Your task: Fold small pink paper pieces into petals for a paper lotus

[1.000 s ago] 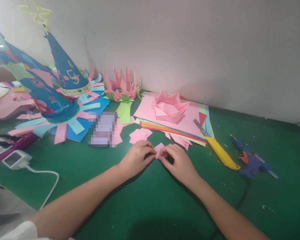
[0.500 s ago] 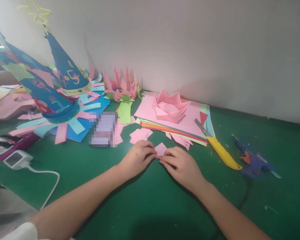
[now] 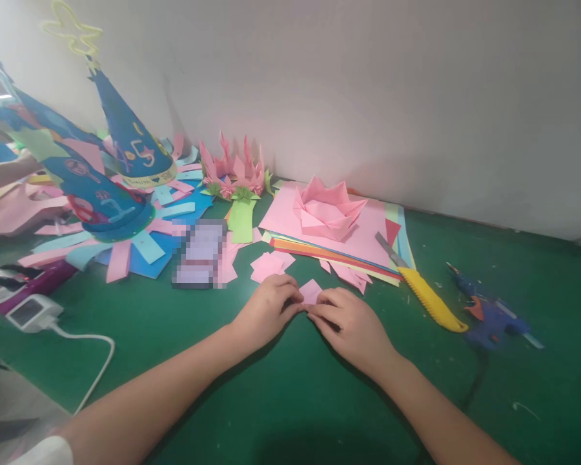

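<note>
A small pink paper piece [image 3: 312, 292] lies between my two hands at the middle of the green table. My left hand [image 3: 270, 303] pinches its left edge, thumb and fingers together. From the other side my right hand [image 3: 349, 318] pinches it too, and the fingertips of both hands nearly meet at its near edge. Just behind them are small pink paper squares [image 3: 272, 265] and more pink pieces [image 3: 351, 278]. Beyond these, a folded pink paper lotus [image 3: 330, 210] sits on a stack of coloured paper [image 3: 368, 229]. My fingers hide part of the held piece.
A yellow utility knife [image 3: 433, 300] with its blade out and a blue glue gun [image 3: 496, 323] lie to the right. Leftward are a blurred-out phone [image 3: 201, 253], blue cone hats [image 3: 130, 139], a pink paper crown [image 3: 235, 171] and a white charger with cable [image 3: 35, 312]. Another person's arm [image 3: 7, 173] reaches in at far left.
My hands stay at the same spot, pinching the pink paper with only slight finger movement. The view has shifted a little. At far left, the other person's arm has moved slightly.
</note>
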Demonstrator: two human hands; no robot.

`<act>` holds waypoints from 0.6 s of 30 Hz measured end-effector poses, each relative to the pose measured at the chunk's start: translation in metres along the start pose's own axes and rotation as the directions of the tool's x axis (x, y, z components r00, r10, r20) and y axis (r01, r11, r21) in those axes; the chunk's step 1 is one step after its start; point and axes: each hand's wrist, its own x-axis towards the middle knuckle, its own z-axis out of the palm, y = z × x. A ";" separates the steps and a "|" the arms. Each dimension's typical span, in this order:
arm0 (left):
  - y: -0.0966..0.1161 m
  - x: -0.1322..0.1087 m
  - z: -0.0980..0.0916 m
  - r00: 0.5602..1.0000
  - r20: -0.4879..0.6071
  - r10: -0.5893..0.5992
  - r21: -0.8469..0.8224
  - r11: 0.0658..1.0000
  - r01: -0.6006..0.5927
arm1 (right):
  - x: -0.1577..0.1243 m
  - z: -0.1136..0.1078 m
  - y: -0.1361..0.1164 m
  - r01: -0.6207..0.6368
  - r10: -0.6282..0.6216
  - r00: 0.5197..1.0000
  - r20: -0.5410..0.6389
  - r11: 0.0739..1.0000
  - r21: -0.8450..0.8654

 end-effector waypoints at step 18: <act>0.011 -0.005 -0.018 0.920 0.289 0.266 0.299 0.888 -0.351 | 0.000 -0.006 0.007 0.162 -0.162 0.987 0.013 0.985 -0.066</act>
